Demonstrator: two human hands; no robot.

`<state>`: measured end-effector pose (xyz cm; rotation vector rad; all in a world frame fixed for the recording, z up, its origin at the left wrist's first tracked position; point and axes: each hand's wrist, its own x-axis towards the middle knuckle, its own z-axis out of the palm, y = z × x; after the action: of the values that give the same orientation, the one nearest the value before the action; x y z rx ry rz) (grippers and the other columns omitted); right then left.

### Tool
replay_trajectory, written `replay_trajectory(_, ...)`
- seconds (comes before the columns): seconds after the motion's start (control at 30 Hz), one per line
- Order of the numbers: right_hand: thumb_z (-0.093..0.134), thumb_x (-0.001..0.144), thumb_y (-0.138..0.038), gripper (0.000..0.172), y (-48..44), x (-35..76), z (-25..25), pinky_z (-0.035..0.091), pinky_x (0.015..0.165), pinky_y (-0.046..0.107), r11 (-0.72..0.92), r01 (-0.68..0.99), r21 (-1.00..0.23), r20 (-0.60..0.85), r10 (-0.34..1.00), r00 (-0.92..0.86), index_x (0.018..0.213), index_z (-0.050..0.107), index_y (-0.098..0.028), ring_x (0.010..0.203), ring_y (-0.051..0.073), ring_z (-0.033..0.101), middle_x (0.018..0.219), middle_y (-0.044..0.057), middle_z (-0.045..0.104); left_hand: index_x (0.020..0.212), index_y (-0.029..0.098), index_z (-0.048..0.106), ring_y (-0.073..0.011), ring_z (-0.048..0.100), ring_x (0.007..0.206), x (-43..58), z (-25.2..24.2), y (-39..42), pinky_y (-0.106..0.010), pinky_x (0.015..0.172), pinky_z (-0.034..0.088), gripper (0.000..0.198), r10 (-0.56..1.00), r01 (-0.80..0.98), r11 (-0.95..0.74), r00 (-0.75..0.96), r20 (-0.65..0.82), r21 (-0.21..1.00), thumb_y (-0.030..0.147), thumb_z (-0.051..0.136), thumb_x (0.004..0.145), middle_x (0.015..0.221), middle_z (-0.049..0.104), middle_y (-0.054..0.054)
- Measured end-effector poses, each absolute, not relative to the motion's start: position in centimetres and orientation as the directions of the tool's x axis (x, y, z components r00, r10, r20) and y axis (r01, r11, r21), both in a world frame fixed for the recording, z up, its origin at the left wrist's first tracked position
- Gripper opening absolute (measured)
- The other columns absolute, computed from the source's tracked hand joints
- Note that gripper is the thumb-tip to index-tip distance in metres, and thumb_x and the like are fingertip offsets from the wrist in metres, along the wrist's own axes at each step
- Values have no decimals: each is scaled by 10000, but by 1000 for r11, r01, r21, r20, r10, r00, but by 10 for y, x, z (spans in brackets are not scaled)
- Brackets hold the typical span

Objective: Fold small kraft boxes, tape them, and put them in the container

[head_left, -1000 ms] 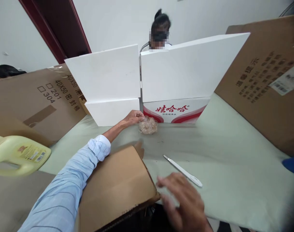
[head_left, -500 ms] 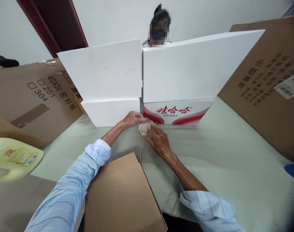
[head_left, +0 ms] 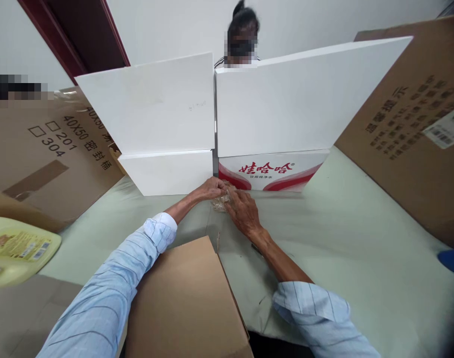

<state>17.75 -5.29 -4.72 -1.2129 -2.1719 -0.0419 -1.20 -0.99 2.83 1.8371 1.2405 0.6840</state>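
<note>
A crumpled clear plastic packet (head_left: 220, 204) lies on the green-covered table (head_left: 346, 238), in front of the gap between two white boxes. My left hand (head_left: 212, 188) is closed in a pinch at the far edge of the plastic. From the near right side, my right hand (head_left: 245, 211) presses its curled fingers on the same plastic and covers much of it. What is inside the packet is hidden. Just behind the hands stand the left white box (head_left: 170, 174) and the right white box (head_left: 273, 171) with red printing, their front flaps raised.
A brown cardboard box (head_left: 185, 298) stands close in front of me, under my left forearm. Large printed cartons stand at the left (head_left: 62, 159) and right (head_left: 406, 129). A yellow jug (head_left: 23, 246) is at the left edge. Another person (head_left: 243, 37) is behind the white boxes.
My left hand has moved slightly right and its fingers have closed further over the plastic. The right hand stays on the packet. The view has shifted a little.
</note>
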Motion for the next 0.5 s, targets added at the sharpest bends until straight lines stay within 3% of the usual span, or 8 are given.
replay_trajectory(0.13, 568, 1043, -299, 414, -54, 176, -48, 486, 921, 419, 569, 796, -207, 530, 749, -398, 1433, 640, -181, 1174, 322, 586, 1341, 158, 669, 629, 126, 653, -105, 462, 597, -14, 21, -5, -231, 546, 324, 85, 935, 508, -189, 355, -4, 841, 166, 637, 703, 583, 544, 32)
replay_trajectory(0.5, 579, 1051, -298, 386, -53, 176, -53, 415, 898, 400, 574, 806, -145, 523, 736, -431, 1418, 660, -207, 1144, 314, 552, 1336, 147, 669, 635, 136, 674, -116, 553, 547, -16, 5, 0, -213, 523, 405, 154, 969, 583, -130, 246, -22, 802, 194, 577, 739, 588, 634, -15)
